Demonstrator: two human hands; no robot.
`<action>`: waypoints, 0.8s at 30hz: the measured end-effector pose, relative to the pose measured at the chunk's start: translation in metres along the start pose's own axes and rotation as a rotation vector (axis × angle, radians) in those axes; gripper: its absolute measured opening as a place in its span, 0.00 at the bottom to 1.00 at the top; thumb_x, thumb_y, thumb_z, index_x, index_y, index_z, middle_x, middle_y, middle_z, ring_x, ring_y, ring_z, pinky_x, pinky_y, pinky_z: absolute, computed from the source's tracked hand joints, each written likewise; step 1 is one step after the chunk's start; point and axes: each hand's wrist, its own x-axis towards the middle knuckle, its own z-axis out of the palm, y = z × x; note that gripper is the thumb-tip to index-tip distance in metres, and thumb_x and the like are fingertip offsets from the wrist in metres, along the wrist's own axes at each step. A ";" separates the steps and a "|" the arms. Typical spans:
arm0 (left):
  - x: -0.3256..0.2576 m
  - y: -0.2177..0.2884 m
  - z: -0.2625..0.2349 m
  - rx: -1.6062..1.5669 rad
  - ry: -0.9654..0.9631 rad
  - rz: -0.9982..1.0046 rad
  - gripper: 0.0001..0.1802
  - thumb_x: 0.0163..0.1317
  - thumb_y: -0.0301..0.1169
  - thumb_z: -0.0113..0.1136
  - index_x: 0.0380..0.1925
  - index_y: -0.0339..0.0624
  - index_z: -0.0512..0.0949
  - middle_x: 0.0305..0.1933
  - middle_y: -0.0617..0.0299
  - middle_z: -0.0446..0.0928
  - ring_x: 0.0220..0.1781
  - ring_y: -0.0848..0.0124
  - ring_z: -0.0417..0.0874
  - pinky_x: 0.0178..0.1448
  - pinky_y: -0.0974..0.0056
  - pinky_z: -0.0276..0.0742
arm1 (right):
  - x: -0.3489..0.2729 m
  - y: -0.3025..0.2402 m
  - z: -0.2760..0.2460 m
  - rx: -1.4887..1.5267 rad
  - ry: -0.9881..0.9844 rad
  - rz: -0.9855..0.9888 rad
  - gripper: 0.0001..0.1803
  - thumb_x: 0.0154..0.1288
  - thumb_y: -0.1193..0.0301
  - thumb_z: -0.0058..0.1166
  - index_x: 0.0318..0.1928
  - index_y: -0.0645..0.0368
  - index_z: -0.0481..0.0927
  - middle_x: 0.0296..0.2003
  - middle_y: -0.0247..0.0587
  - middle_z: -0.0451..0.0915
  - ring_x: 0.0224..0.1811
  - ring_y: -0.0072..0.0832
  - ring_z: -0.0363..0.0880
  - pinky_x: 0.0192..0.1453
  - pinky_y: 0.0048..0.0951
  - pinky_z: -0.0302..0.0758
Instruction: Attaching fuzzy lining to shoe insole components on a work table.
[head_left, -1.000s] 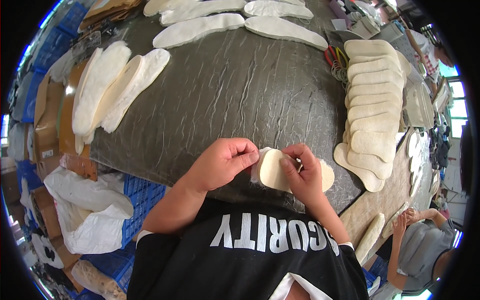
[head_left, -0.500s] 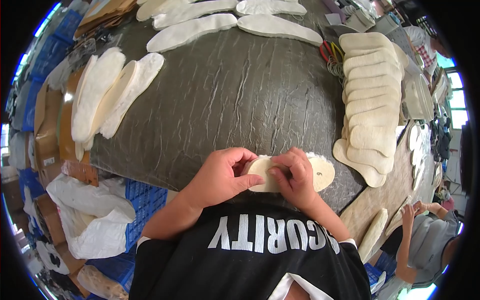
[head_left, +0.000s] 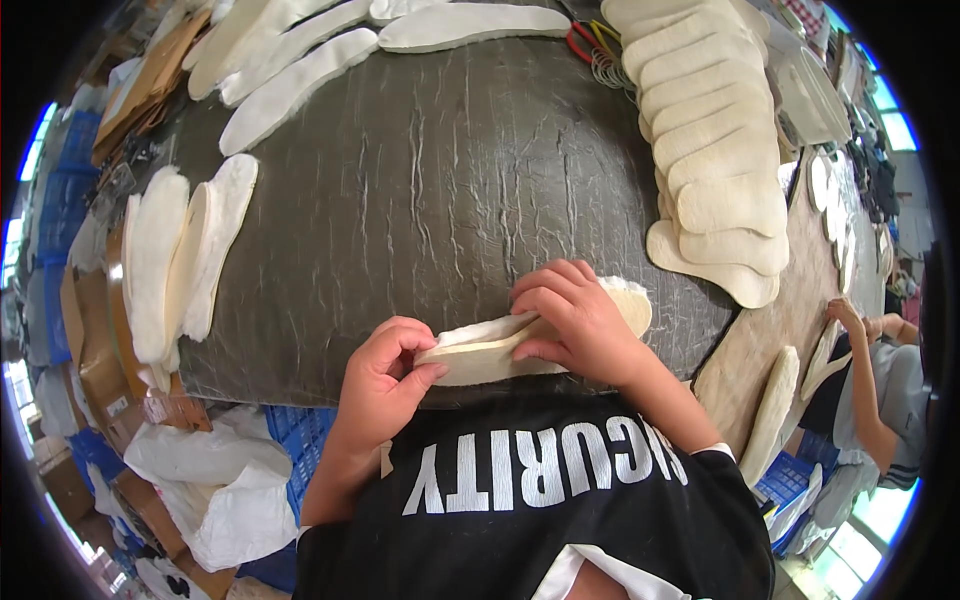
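Note:
A cream insole with white fleece (head_left: 490,362) lies across the near edge of the dark table (head_left: 430,200), in front of my body. My left hand (head_left: 392,368) pinches its left end between thumb and fingers. Around its right-middle part my right hand (head_left: 572,318) is closed, thumb below and fingers over the top. The insole's layers stand slightly apart between my hands, with fluffy fleece showing along the far side. Its rounded right end sticks out past my right hand.
A fanned stack of cream insoles (head_left: 715,140) lies on the right, beside red- and yellow-handled scissors (head_left: 590,45). White fleece insoles (head_left: 300,85) lie at the far side, more (head_left: 160,265) at the left. A white bag (head_left: 215,480) is at lower left; another person (head_left: 870,400) works at right.
My left hand has moved left and down along the insole, and the hands are farther apart. The insole has turned, its layered edge now showing. The view has shifted.

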 end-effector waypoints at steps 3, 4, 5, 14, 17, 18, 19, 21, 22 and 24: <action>0.002 -0.002 -0.001 0.016 0.014 0.026 0.11 0.57 0.12 0.60 0.39 0.34 0.74 0.45 0.61 0.70 0.44 0.76 0.73 0.47 0.72 0.71 | -0.001 0.002 0.003 0.038 -0.071 0.046 0.20 0.52 0.57 0.65 0.41 0.54 0.77 0.33 0.32 0.78 0.41 0.34 0.76 0.49 0.36 0.67; 0.002 -0.004 -0.001 0.018 0.006 0.024 0.11 0.57 0.12 0.60 0.39 0.34 0.74 0.45 0.61 0.70 0.44 0.76 0.73 0.47 0.72 0.71 | -0.001 0.002 0.003 0.038 -0.065 0.052 0.20 0.52 0.57 0.65 0.41 0.54 0.77 0.33 0.32 0.78 0.41 0.34 0.76 0.49 0.36 0.67; 0.002 -0.006 -0.001 0.006 0.025 0.010 0.11 0.57 0.12 0.60 0.39 0.34 0.74 0.46 0.61 0.70 0.44 0.76 0.73 0.48 0.72 0.71 | -0.001 0.001 0.002 0.024 -0.083 0.058 0.19 0.53 0.56 0.64 0.40 0.53 0.78 0.32 0.31 0.78 0.41 0.33 0.76 0.48 0.35 0.67; 0.005 -0.007 0.000 -0.048 0.052 -0.026 0.10 0.61 0.15 0.59 0.41 0.34 0.73 0.49 0.60 0.72 0.46 0.77 0.75 0.51 0.72 0.73 | 0.001 0.000 0.006 0.002 -0.082 0.052 0.12 0.55 0.58 0.63 0.35 0.50 0.81 0.30 0.31 0.76 0.38 0.32 0.75 0.45 0.34 0.67; 0.006 -0.008 0.000 -0.064 0.085 -0.031 0.08 0.63 0.18 0.59 0.41 0.33 0.72 0.48 0.60 0.74 0.46 0.78 0.76 0.51 0.72 0.73 | 0.003 -0.002 0.007 0.006 -0.081 0.055 0.11 0.56 0.59 0.63 0.35 0.50 0.81 0.29 0.31 0.75 0.38 0.32 0.75 0.45 0.35 0.66; 0.006 -0.008 0.000 -0.050 0.106 -0.087 0.09 0.63 0.20 0.59 0.42 0.33 0.72 0.46 0.61 0.75 0.45 0.78 0.76 0.51 0.72 0.73 | 0.003 -0.002 0.007 0.004 -0.084 0.060 0.11 0.56 0.60 0.63 0.35 0.51 0.81 0.29 0.31 0.75 0.38 0.32 0.75 0.45 0.35 0.66; 0.007 -0.007 0.001 -0.035 0.128 -0.142 0.09 0.64 0.22 0.60 0.42 0.34 0.72 0.45 0.61 0.77 0.44 0.78 0.76 0.50 0.72 0.74 | 0.003 -0.002 0.007 0.003 -0.079 0.063 0.11 0.56 0.60 0.63 0.35 0.51 0.81 0.29 0.31 0.75 0.38 0.32 0.75 0.45 0.35 0.66; 0.012 -0.008 0.002 -0.077 0.165 -0.129 0.11 0.64 0.24 0.60 0.44 0.34 0.72 0.43 0.61 0.77 0.43 0.78 0.76 0.49 0.72 0.74 | 0.004 -0.001 0.008 0.110 -0.063 0.112 0.09 0.60 0.63 0.60 0.35 0.55 0.80 0.28 0.35 0.77 0.35 0.37 0.76 0.42 0.36 0.69; 0.016 -0.008 0.003 -0.122 0.207 -0.116 0.12 0.65 0.26 0.61 0.45 0.34 0.71 0.42 0.62 0.77 0.42 0.78 0.77 0.48 0.72 0.74 | 0.006 -0.001 0.005 0.109 -0.052 0.116 0.09 0.60 0.63 0.60 0.35 0.55 0.80 0.28 0.35 0.77 0.35 0.37 0.76 0.42 0.36 0.69; 0.028 0.004 0.006 -0.163 0.228 0.120 0.22 0.61 0.33 0.67 0.49 0.35 0.69 0.48 0.57 0.76 0.48 0.73 0.76 0.51 0.69 0.73 | 0.015 0.002 -0.007 0.442 -0.184 0.469 0.11 0.66 0.64 0.55 0.36 0.60 0.79 0.26 0.40 0.77 0.30 0.35 0.77 0.38 0.35 0.71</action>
